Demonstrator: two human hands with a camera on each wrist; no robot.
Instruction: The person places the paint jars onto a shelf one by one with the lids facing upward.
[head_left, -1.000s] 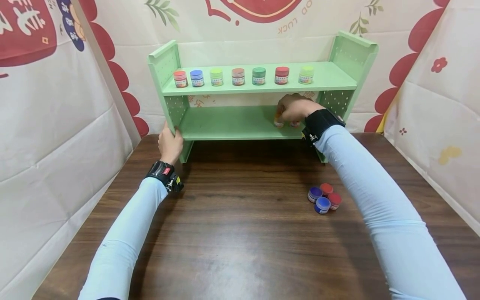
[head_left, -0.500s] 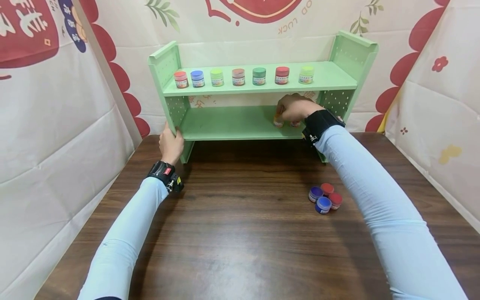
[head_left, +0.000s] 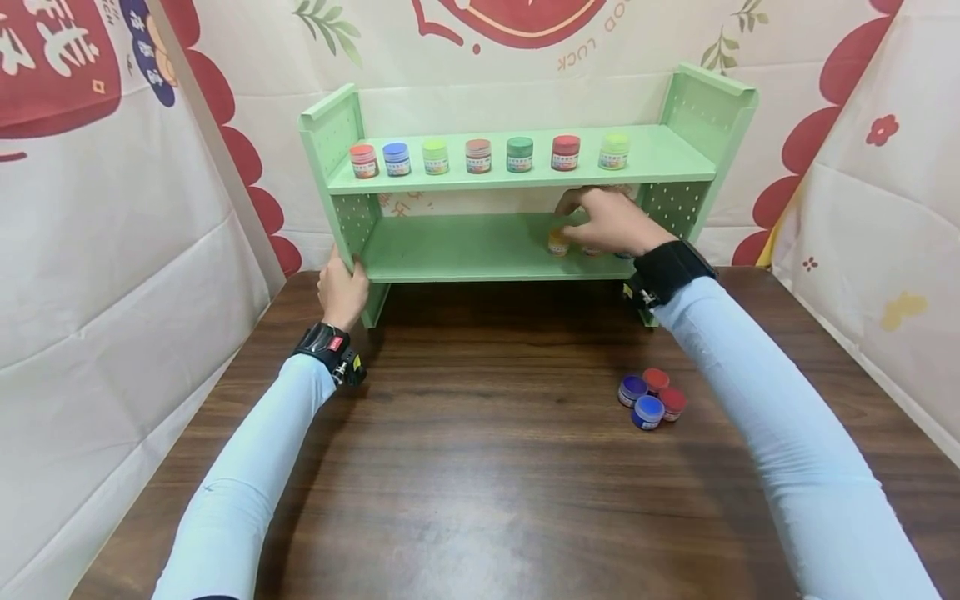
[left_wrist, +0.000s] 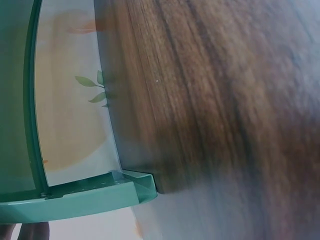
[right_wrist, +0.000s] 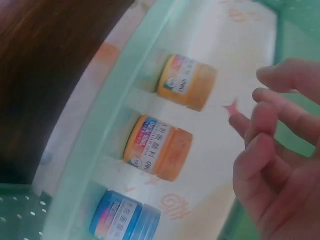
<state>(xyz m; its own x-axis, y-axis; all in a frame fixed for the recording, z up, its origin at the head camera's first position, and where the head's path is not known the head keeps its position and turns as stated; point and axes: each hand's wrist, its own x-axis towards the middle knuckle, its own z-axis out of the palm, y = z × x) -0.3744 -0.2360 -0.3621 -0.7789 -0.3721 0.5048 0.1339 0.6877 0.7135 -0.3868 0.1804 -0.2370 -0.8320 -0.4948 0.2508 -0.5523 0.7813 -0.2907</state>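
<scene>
In the head view my left hand grips the left side panel of a green two-tier shelf, thumb in front; its fingertips show behind the green edge in the left wrist view. My right hand is over the right part of the lower tier. Its fingers are loosely bent and hold nothing, apart from the jars in the right wrist view. Below them stand a yellow paint jar, an orange paint jar and a blue paint jar, in a row along the tier's front edge.
Several paint jars line the upper tier, from a red jar at left to a light green jar at right. On the brown table, blue jars and red jars are clustered. Printed cloth hangs behind.
My right hand has let go of the yellow paint jar and drawn back slightly to the right. The blue jar now shows beside the wrist. The left hand keeps its place.
</scene>
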